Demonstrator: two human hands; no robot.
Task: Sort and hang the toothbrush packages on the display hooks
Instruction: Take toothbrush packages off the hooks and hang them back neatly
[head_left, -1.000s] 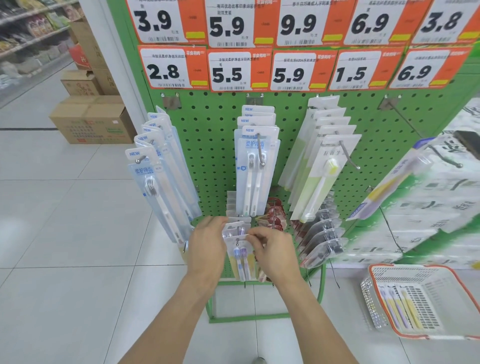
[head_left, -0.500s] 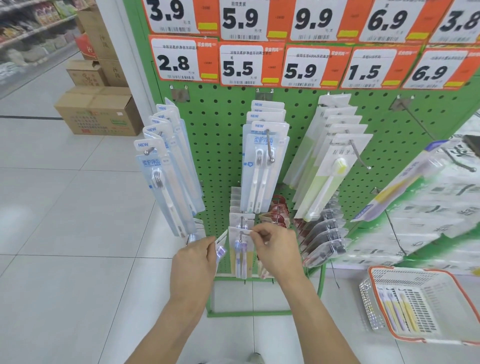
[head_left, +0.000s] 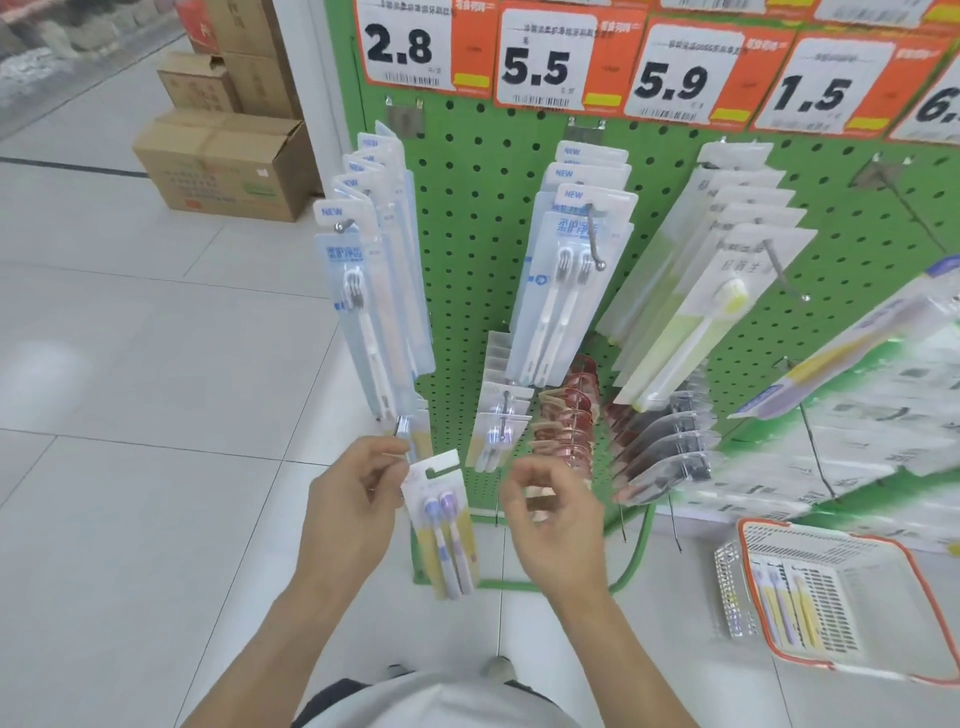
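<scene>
Far left, brown cardboard boxes (head_left: 223, 161) sit on the pale tiled floor (head_left: 130, 364) beside the green perforated display board (head_left: 467, 291). On the board's left hook hangs a row of tall clear packages with white toothbrushes and blue "NEW" tabs (head_left: 363, 291). Below that row, the left hand (head_left: 353, 514) pinches the top corner of a small clear package holding two toothbrushes with purple heads and a yellow card backing (head_left: 444, 530); the package hangs down from the fingers in front of the board's foot, touching no hook. Further right, a second row of the white-toothbrush packs (head_left: 566, 270) hangs on the middle metal hook (head_left: 595, 244), and under it a few small purple-toothbrush packs (head_left: 498, 426) sit on a low hook. The right hand (head_left: 556, 525) is held near them with fingers loosely curled and holds nothing. Beside it hang red-brown packs (head_left: 566, 415), then dark-and-clear packs (head_left: 665, 441), with yellow-green toothbrush packages (head_left: 711, 291) above. Orange and white price tags (head_left: 556, 62) line the top. At lower right, a white mesh basket with an orange rim (head_left: 904, 670) rests on the floor, with more toothbrush packages (head_left: 779, 608) lying inside
</scene>
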